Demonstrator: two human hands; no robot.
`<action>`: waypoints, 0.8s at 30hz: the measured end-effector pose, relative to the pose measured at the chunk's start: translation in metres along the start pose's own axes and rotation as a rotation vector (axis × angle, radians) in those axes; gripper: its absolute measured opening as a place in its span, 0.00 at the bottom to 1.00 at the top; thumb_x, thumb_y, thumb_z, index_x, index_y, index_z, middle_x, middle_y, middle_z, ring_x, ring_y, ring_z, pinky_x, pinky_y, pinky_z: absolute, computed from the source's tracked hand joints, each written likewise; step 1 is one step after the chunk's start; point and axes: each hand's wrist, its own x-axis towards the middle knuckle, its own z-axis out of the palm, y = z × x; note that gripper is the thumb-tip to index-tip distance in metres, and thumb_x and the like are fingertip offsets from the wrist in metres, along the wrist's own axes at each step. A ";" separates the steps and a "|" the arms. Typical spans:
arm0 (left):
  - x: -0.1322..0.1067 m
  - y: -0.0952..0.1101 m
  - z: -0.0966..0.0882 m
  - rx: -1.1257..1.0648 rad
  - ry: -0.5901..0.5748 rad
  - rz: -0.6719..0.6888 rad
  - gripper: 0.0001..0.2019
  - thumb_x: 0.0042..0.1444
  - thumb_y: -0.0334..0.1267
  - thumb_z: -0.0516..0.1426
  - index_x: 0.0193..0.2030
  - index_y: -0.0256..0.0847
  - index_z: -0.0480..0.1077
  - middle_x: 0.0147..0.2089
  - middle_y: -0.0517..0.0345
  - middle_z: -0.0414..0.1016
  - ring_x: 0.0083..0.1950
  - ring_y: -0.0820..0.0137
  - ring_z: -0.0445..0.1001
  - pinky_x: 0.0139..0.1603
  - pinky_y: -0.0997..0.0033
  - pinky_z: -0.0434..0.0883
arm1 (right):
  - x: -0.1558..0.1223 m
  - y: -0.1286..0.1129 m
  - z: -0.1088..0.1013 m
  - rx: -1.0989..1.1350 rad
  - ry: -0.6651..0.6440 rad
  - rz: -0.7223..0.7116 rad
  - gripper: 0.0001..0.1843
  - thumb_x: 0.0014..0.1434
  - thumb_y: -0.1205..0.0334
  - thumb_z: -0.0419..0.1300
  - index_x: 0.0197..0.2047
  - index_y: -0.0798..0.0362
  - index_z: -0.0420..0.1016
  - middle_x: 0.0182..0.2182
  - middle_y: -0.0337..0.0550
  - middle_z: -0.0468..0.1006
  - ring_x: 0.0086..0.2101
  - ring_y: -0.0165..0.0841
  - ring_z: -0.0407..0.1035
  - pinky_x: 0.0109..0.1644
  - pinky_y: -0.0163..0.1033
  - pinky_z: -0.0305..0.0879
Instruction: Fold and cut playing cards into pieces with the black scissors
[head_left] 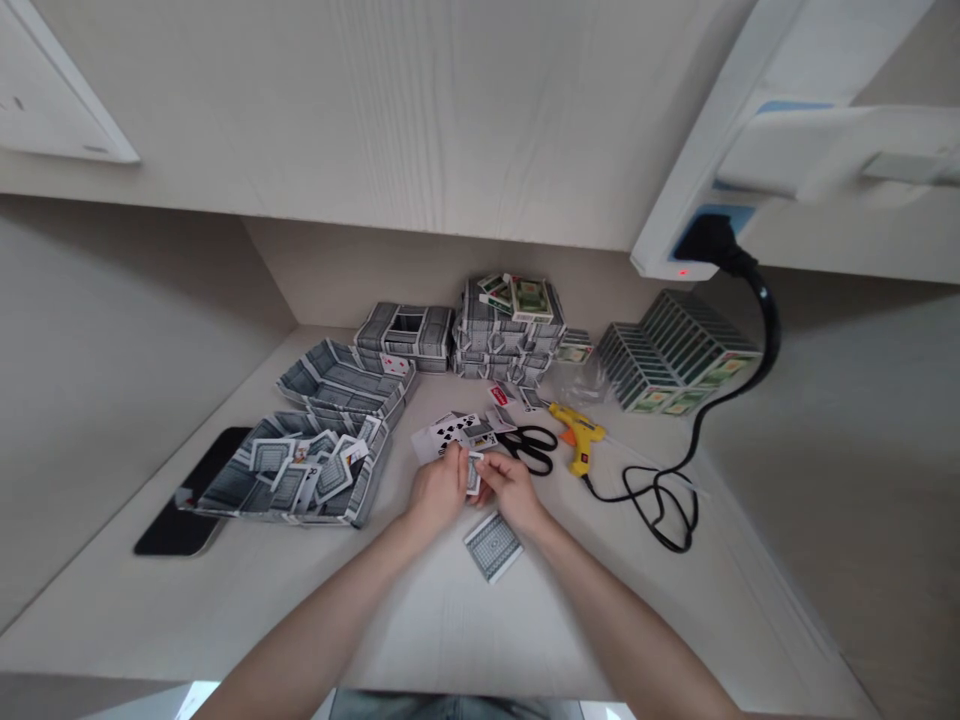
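Note:
Between my two hands is a small playing card (473,474), its patterned back facing up. My left hand (439,490) pinches its left side, and my right hand (511,487) grips its right side with curled fingers. Just below them a larger patterned card (493,546) lies on the table. Beyond my fingertips several loose cards (454,430), some face up with spades, overlap in a pile. Black-handled scissors (534,447) rest beside that pile, their blades partly covered by cards.
A yellow glue gun (579,432) with a looping black cord (660,510) lies to the right, plugged into a power strip (701,225). An open card-built box (300,505) holds loose cards, above a black phone (180,530). Card-built boxes (506,335) and stacked card packs (667,350) stand behind.

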 end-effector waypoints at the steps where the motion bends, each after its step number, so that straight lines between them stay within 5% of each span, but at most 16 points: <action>1: 0.000 0.001 -0.001 0.028 -0.013 -0.008 0.18 0.61 0.42 0.35 0.39 0.38 0.62 0.24 0.53 0.71 0.25 0.68 0.71 0.23 0.73 0.56 | 0.000 0.001 0.000 -0.004 0.011 -0.004 0.17 0.50 0.46 0.57 0.22 0.52 0.67 0.12 0.36 0.68 0.15 0.29 0.63 0.19 0.35 0.60; 14: 0.001 0.007 -0.005 0.095 -0.110 -0.061 0.19 0.61 0.42 0.34 0.41 0.35 0.62 0.26 0.50 0.73 0.27 0.66 0.72 0.24 0.73 0.57 | -0.001 0.001 0.000 -0.162 0.040 -0.094 0.15 0.53 0.52 0.56 0.21 0.52 0.64 0.14 0.36 0.69 0.15 0.29 0.64 0.20 0.35 0.62; 24: -0.001 0.004 -0.002 -0.107 -0.066 0.018 0.16 0.62 0.41 0.36 0.38 0.38 0.60 0.25 0.54 0.71 0.27 0.69 0.70 0.25 0.74 0.57 | 0.005 0.001 -0.007 -0.042 -0.048 0.009 0.09 0.49 0.59 0.59 0.25 0.53 0.63 0.14 0.32 0.68 0.15 0.28 0.64 0.19 0.33 0.61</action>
